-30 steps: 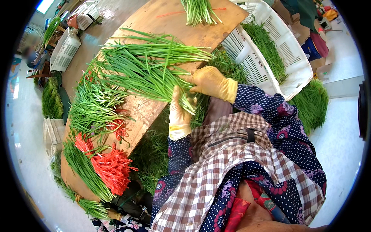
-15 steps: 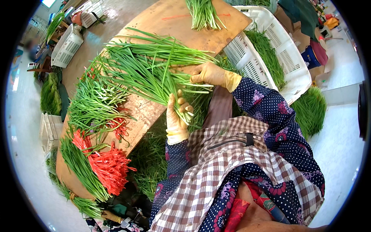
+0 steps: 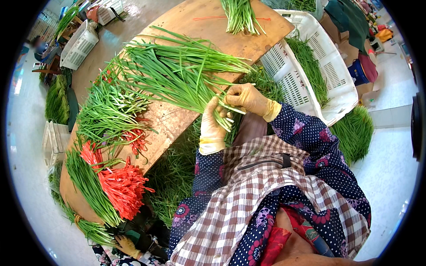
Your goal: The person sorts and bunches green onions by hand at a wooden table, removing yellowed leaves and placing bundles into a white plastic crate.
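Before me, at a table (image 3: 167,119), a gloved left hand (image 3: 212,126) is gripping green stalks (image 3: 179,85); the right hand (image 3: 251,100) is pinching their ends.

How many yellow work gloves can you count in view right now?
3: one on the wearer's left hand, one on the right hand, and one on a co-worker's hand at the lower left. Others may be hidden.

Wooden table (image 3: 266,37), green stalks (image 3: 164,73), red strips (image 3: 122,188)
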The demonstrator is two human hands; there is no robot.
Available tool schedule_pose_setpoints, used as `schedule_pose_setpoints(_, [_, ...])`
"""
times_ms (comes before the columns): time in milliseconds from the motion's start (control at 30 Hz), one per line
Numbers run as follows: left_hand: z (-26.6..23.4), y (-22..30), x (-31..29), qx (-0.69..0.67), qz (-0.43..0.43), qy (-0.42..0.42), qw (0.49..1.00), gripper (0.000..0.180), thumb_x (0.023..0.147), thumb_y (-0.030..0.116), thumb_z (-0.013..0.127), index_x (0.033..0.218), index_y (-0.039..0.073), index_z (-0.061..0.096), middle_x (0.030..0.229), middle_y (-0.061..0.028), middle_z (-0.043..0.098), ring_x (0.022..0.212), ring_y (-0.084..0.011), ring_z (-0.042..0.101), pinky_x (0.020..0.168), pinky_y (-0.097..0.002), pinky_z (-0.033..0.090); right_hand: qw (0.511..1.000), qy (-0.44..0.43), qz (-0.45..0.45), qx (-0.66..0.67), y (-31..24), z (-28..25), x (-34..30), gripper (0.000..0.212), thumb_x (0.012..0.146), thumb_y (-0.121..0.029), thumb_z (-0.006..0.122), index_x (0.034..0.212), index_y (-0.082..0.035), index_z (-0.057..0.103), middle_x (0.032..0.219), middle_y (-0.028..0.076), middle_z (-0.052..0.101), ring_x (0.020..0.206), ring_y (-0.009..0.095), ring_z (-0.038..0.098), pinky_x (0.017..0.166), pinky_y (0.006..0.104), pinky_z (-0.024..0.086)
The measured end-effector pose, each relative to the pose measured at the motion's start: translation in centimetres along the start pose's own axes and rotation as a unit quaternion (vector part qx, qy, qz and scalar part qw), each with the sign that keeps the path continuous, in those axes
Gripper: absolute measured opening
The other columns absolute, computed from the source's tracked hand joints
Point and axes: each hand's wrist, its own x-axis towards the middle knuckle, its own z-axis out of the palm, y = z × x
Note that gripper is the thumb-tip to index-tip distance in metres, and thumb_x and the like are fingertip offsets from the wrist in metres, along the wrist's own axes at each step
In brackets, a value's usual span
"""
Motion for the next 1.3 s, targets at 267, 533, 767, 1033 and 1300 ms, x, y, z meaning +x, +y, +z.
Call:
schedule_pose_setpoints(267, [0.0, 0.8, -0.1, -0.021, 0.006, -0.035, 0.999, 0.009, 0.084, 0.017, 0.06, 0.088, 0.01, 0.06, 0.06, 0.0044, 0.048, 0.049, -0.0091, 0.047, 0.052, -0.0291, 0.047, 0.997, 0.057, -0.026, 0.049, -4.1, -0.9, -4.5, 0.017, 0.081, -0.018, 0.062, 0.074, -0.002, 0.059, 0.059, -0.001, 0.052, 0.042, 0.004, 0.042, 0.036, 0.018, 0.03])
schedule_pose_setpoints(533, [-0.8, 1.3, -0.8, -0.027, -0.007, -0.03, 0.999, 0.016, 0.083, 0.018, 0.06, 0.096, 0.009, 0.063, 0.062, 0.0042, 0.048, 0.051, -0.0092, 0.045, 0.055, -0.0295, 0.047, 0.99, 0.133, -0.034, -0.04, -1.0, -7.6, -11.0, 0.024, 0.081, -0.024, 0.063, 0.076, -0.001, 0.056, 0.064, 0.003, 0.056, 0.05, 0.006, 0.05, 0.044, 0.0181, 0.039])
schedule_pose_setpoints(767, [-1.4, 1.7, -0.9, -0.003, -0.001, -0.023, 1.0, 0.021, 0.083, 0.018, 0.059, 0.101, 0.006, 0.061, 0.063, 0.0027, 0.048, 0.051, -0.0098, 0.046, 0.054, -0.0297, 0.047, 0.788, 0.089, -0.054, -0.607, 3.7, -7.2, -9.7, 0.018, 0.079, -0.022, 0.059, 0.092, -0.01, 0.063, 0.084, 0.009, 0.064, 0.071, 0.023, 0.062, 0.063, 0.0317, 0.051])
schedule_pose_setpoints(1033, [-0.4, 1.9, -1.3, 0.057, 0.022, -0.018, 0.998, 0.023, 0.082, 0.019, 0.06, 0.099, 0.003, 0.058, 0.061, 0.0029, 0.048, 0.05, -0.0088, 0.046, 0.048, -0.025, 0.044, 0.944, -0.099, -0.08, -0.304, -1.4, 1.1, 1.7, 0.029, 0.081, -0.029, 0.059, 0.094, -0.003, 0.066, 0.07, 0.006, 0.063, 0.055, 0.011, 0.056, 0.049, 0.0244, 0.044])
schedule_pose_setpoints(1300, [-2.4, 2.5, -1.8, 0.036, 0.005, -0.044, 0.998, 0.022, 0.081, 0.017, 0.059, 0.099, 0.003, 0.061, 0.068, -0.0009, 0.057, 0.058, -0.0129, 0.057, 0.056, -0.0322, 0.054, 0.994, -0.05, 0.097, 0.0, -6.2, -1.0, -2.3, 0.022, 0.084, -0.023, 0.055, 0.077, -0.002, 0.058, 0.048, -0.004, 0.04, 0.031, 0.004, 0.035, 0.029, 0.0186, 0.028])
